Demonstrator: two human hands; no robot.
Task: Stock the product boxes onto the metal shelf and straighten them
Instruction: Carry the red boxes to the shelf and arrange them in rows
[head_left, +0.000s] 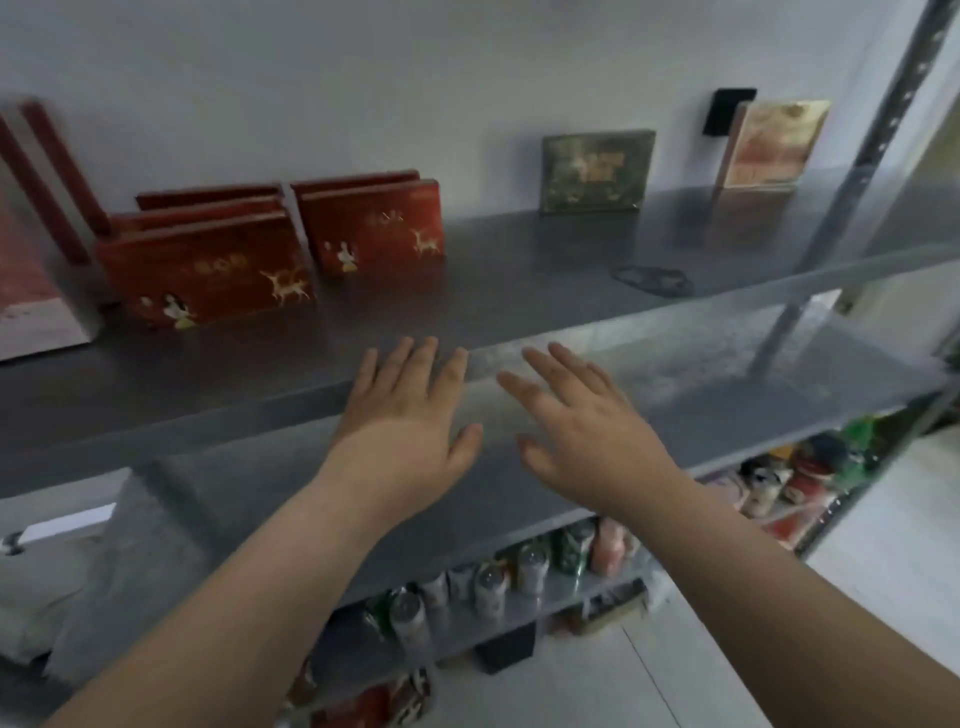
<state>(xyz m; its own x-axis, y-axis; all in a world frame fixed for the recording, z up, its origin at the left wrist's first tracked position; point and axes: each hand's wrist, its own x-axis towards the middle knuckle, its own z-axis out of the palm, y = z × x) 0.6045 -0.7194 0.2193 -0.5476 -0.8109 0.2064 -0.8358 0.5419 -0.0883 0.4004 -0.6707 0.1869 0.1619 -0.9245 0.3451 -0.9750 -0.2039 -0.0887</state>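
Note:
Red product boxes with deer pictures stand on the grey metal shelf (519, 280): one stack at the left (208, 265) and another beside it (374, 223). A dark green box (595, 171) and a gold box (769, 145) lean on the wall further right. My left hand (410, 415) is held flat with straight fingers at the shelf's front edge, holding nothing. My right hand (587, 431) hovers beside it, fingers spread and empty, over the shelf below.
A tall pale box (36, 280) stands at the far left of the shelf. A dark ring-shaped object (652, 279) lies on the shelf at right. A perforated metal upright (883, 130) rises at right. Bottles and cans (498, 577) fill the lower shelves.

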